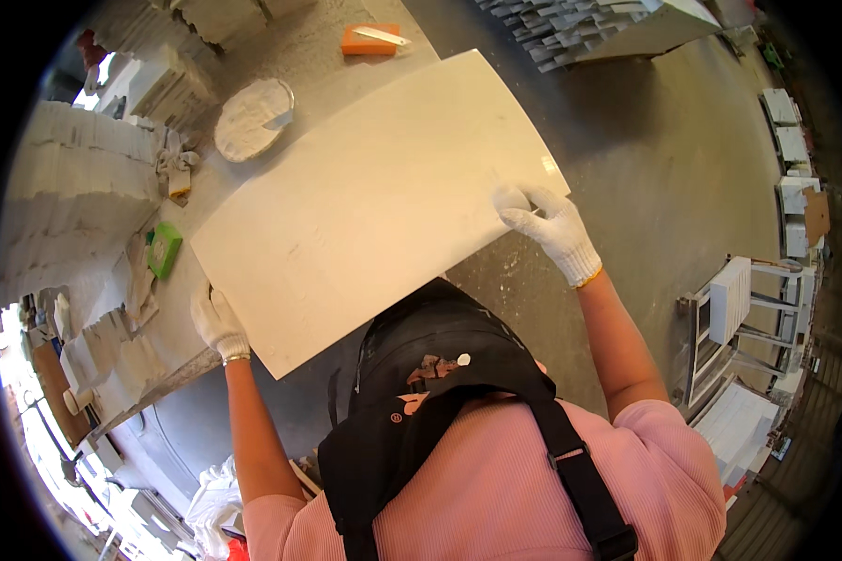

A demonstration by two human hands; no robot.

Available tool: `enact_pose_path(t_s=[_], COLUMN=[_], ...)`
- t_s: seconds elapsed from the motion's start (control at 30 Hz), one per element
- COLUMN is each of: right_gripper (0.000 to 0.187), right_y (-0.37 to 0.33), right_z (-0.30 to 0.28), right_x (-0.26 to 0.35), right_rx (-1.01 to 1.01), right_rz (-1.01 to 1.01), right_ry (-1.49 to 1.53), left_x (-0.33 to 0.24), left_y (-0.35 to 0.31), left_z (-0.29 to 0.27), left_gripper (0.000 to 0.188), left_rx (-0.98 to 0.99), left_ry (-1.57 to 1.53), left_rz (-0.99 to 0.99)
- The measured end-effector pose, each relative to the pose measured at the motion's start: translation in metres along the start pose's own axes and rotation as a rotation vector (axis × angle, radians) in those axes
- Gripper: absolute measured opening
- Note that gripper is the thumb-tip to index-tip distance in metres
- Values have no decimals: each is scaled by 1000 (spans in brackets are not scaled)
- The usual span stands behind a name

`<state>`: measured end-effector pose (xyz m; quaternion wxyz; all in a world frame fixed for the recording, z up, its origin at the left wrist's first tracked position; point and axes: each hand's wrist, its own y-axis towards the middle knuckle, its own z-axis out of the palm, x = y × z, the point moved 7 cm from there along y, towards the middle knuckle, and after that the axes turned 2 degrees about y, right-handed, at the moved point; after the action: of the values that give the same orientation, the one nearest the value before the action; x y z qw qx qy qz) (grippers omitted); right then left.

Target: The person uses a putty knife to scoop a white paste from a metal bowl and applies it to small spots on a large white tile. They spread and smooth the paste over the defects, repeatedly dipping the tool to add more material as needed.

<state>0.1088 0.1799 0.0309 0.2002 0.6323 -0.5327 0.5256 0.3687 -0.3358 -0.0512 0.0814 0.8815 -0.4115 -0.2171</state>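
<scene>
A large white rectangular slab (pixel 374 215) with a smooth surface lies slanted in front of me, partly on the worktable and partly past its edge. My left hand (pixel 218 323), in a white knit glove, grips the slab's left edge, with some fingers hidden. Over the near right corner is my right hand (pixel 552 229), gloved too. Its thumb and fingers are curled together above the surface around something whitish that I cannot make out. Beyond the slab stands a round tub of white paste (pixel 253 120) with a flat scraper blade (pixel 279 122) in it.
An orange block (pixel 370 39) with a white-handled tool on it lies at the far side of the worktable (pixel 332 75). Stacked pale slabs (pixel 84 206) rise on the left, near a green block (pixel 164 250). To the right is a metal rack (pixel 739 318) on the grey floor.
</scene>
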Motion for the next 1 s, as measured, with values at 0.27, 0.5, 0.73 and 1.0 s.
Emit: enact_pose_path(t_s=[0.27,0.5,0.73,1.0], right_gripper=[46,39,37,33], right_y=[-36,-42,-35,-30], right_z=[-34,-16,-2,5], right_x=[-35,-39,-36,-34], right_rx=[12,164,197,235], right_rz=[31,-38,-193,-231], right_ry=[-158,-343,-544,-700], left_x=[-6,-1,4,7], left_y=[-1,0,-3,-4], left_z=[0,2,3,4], left_gripper=[37,39,40,40], left_rx=[53,43,15,12], left_ry=[-46,-76,-48,-46], left_rz=[-80,-50,-23,18])
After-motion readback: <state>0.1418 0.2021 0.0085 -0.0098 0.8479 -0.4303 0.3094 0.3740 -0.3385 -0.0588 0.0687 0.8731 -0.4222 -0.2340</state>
